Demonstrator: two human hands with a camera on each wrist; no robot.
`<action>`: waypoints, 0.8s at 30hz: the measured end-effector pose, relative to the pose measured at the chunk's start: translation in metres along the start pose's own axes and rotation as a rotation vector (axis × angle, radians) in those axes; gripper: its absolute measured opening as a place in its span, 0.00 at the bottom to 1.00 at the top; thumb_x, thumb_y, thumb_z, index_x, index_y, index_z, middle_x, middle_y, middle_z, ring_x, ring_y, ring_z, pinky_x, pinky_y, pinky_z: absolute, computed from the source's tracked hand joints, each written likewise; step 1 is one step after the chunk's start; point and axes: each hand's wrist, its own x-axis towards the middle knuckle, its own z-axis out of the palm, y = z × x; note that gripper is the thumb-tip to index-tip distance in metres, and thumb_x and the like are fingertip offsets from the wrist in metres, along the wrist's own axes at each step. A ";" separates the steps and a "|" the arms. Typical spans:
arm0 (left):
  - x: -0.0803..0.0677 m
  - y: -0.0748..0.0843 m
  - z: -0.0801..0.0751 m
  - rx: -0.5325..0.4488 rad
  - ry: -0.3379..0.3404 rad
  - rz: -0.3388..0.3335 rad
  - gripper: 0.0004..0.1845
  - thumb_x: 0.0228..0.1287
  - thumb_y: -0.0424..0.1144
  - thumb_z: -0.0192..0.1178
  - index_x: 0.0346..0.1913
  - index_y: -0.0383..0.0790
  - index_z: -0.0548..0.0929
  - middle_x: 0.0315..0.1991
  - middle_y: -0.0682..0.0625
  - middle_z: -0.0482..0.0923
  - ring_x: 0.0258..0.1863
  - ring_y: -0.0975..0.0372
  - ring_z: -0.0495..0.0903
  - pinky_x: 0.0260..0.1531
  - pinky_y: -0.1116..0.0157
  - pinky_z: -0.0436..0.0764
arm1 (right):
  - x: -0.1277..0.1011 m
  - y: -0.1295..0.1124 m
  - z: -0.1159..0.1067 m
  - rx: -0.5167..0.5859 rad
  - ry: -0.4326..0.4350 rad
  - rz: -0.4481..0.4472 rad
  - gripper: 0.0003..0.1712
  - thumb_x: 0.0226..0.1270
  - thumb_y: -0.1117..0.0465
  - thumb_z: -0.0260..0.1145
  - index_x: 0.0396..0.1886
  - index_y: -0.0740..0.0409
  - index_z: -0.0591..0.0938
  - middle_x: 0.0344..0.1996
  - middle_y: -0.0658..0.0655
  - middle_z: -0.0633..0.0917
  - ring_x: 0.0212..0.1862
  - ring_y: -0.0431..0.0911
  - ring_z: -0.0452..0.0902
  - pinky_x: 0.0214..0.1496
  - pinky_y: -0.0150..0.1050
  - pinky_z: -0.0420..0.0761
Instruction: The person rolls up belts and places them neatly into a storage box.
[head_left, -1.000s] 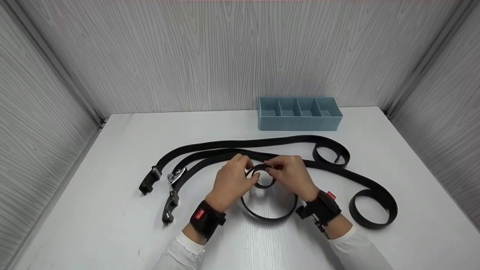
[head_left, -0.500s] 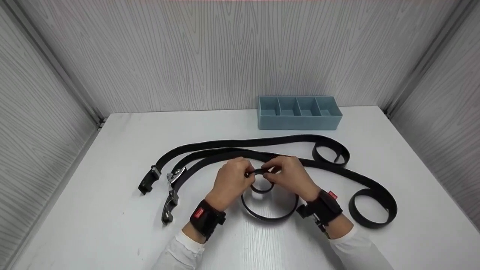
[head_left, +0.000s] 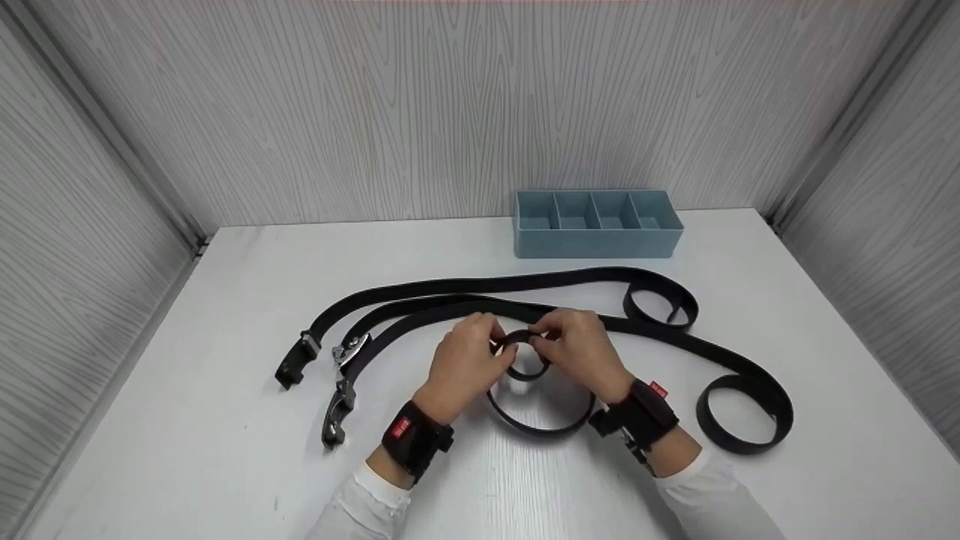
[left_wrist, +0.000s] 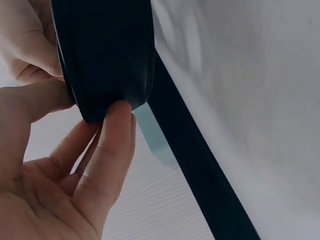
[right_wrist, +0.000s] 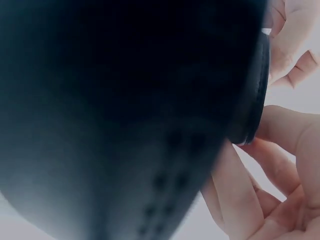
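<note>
- Left hand [head_left: 466, 358]: thumb and fingers pinch the left side of the rolled belt end [head_left: 525, 356].
- Right hand [head_left: 579, 352]: fingers pinch the right side of the same coil.
- Rolled belt end: small tight loop held between both hands over the white counter [head_left: 225, 420], mid-front.
- Other belts [head_left: 480, 286]: two lie behind, buckles [head_left: 330, 375] at left.
- Blue tray [head_left: 598, 244]: four compartments, by the back wall.

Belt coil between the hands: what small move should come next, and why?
Probably another short turn of the coil, winding in more strap. The left hand and right hand both pinch its small tight inner loop, yet a wider loose loop of the belt lies unwound on the table.
</note>
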 end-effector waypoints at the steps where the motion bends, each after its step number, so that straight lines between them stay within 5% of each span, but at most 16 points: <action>1: 0.000 0.000 0.000 0.001 -0.005 -0.006 0.08 0.62 0.36 0.73 0.35 0.38 0.83 0.34 0.48 0.80 0.31 0.61 0.78 0.29 0.63 0.78 | 0.000 0.000 0.000 0.006 -0.004 0.011 0.04 0.60 0.71 0.75 0.34 0.60 0.91 0.33 0.54 0.90 0.33 0.43 0.85 0.30 0.34 0.81; 15: -0.001 0.000 0.000 0.043 0.046 0.146 0.03 0.58 0.28 0.71 0.31 0.38 0.87 0.30 0.50 0.80 0.29 0.62 0.80 0.28 0.64 0.79 | -0.001 -0.002 -0.007 0.137 -0.122 0.041 0.07 0.61 0.71 0.75 0.38 0.59 0.91 0.38 0.55 0.89 0.34 0.48 0.88 0.30 0.34 0.83; 19: -0.001 0.000 0.000 0.024 0.032 0.117 0.02 0.60 0.29 0.70 0.32 0.38 0.87 0.32 0.51 0.83 0.29 0.64 0.80 0.27 0.66 0.79 | -0.001 -0.002 -0.006 0.126 -0.118 0.055 0.06 0.60 0.71 0.75 0.36 0.59 0.91 0.37 0.56 0.88 0.33 0.48 0.88 0.29 0.33 0.83; 24: 0.000 0.000 0.000 -0.022 -0.035 -0.001 0.06 0.63 0.35 0.71 0.38 0.38 0.84 0.35 0.48 0.83 0.27 0.64 0.77 0.25 0.66 0.76 | -0.001 -0.001 -0.003 0.112 -0.078 0.049 0.05 0.60 0.72 0.75 0.35 0.61 0.91 0.36 0.56 0.87 0.32 0.46 0.87 0.28 0.33 0.83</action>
